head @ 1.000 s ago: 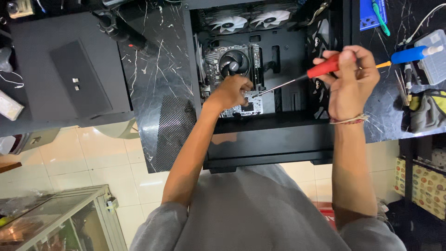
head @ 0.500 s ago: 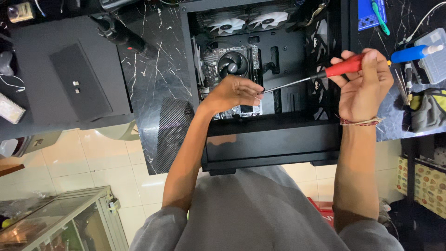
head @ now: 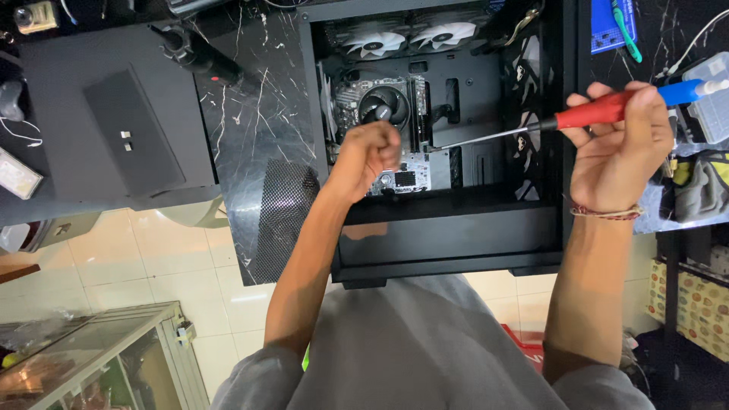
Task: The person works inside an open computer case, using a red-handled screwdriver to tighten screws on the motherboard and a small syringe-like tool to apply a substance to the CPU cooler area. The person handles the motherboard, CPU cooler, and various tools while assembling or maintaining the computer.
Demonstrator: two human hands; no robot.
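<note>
An open black computer case lies on a dark marble table, showing a motherboard, a round black cooler fan and two white fans. My left hand is curled into a fist over the motherboard, just below the cooler; whether it holds something small I cannot tell. My right hand grips a red-handled screwdriver above the case's right side. Its long thin shaft points left, tip near the board's right edge.
A black side panel lies on the table's left. A perforated mesh panel leans beside the case. A blue-handled tool, a clear plastic box and a cloth sit at right. A glass cabinet stands on the tiled floor below left.
My left hand has closed into a fist and lifted off the board. My right hand with the screwdriver has drawn up and to the right, pulling the tip away from the board.
</note>
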